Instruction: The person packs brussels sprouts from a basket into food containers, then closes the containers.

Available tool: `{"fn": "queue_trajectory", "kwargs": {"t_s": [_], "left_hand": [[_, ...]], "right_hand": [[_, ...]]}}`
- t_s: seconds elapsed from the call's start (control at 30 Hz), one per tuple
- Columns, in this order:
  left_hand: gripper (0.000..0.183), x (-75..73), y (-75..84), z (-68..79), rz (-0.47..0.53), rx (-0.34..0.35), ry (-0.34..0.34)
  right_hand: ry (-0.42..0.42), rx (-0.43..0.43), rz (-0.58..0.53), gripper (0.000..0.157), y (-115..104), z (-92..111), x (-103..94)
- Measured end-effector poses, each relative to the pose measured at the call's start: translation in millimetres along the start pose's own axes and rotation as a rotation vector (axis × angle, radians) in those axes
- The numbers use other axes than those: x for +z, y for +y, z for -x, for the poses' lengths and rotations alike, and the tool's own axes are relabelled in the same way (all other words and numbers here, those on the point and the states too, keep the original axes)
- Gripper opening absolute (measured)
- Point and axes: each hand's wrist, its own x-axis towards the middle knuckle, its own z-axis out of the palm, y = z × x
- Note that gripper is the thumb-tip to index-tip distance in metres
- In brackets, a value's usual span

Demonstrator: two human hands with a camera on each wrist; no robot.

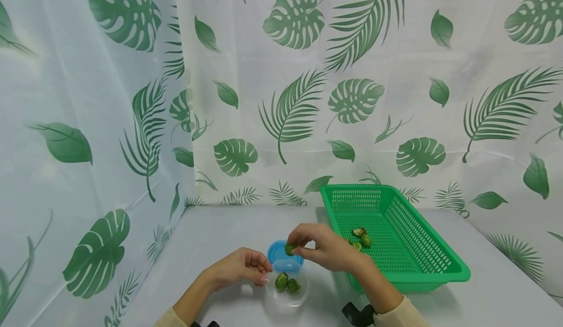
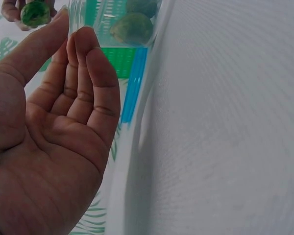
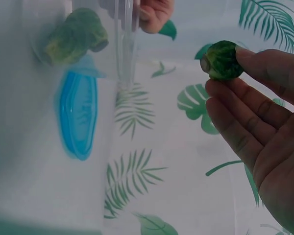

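My right hand [image 1: 327,249] pinches a Brussels sprout [image 1: 290,249] between thumb and fingertips, above the far side of a small clear plastic container [image 1: 288,300]. In the right wrist view the pale cut stem of that sprout [image 3: 223,61] faces away from the palm. Two more Brussels sprouts [image 1: 282,281] lie inside the container. Its blue lid [image 1: 278,251] lies just behind it on the table. At the container's left edge, my left hand [image 1: 239,271] holds the rim with thumb and fingertips; the palm [image 2: 54,161] is bare in the left wrist view.
A green slotted basket [image 1: 422,249] stands to the right, with several sprouts and loose leaves [image 1: 359,231] at its left side. A black object [image 1: 358,315] lies near the front edge by the right forearm. Leaf-printed sheets [image 1: 246,121] hang behind and at left.
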Motion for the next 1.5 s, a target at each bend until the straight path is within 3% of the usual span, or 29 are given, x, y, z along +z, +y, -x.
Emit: {"fn": "queue_trajectory", "kwargs": {"t_s": [0.83,1.5], "left_hand": [[0.034,-1.8,-0.6,0.1,0.014,0.009,-0.022],[0.041,-2.3,-0.7,0.0,0.001,0.013,-0.019]], "right_hand": [[-0.207,0.126,-0.018,0.008,-0.7,-4.7,16.7],[-0.282,0.241,-0.015,0.004,2.3,-7.7,35.9]]}}
